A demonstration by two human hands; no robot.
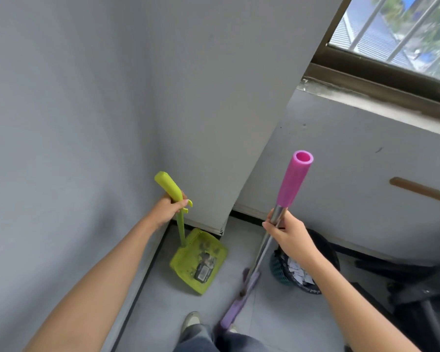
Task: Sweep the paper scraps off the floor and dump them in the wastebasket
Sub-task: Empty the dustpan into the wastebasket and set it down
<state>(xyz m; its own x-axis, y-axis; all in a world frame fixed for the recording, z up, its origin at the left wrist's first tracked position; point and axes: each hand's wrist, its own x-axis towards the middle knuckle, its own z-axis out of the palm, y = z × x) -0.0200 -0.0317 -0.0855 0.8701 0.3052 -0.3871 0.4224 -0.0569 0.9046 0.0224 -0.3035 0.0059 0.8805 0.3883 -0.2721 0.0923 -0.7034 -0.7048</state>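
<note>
The left hand [168, 209] is curled tight round the upright green handle of the dustpan [182, 262], which rests on the floor [272, 316] in the wall corner with dark and grey bits in it. Just right of it the broom [291, 181] leans with its purple head [236, 306] on the floor by a shoe [191, 321] - the right hand [287, 235] grips its metal shaft below the pink sleeve. Behind that wrist stands the dark wastebasket [277, 270] - white paper scraps [299, 271] lie inside it.
</note>
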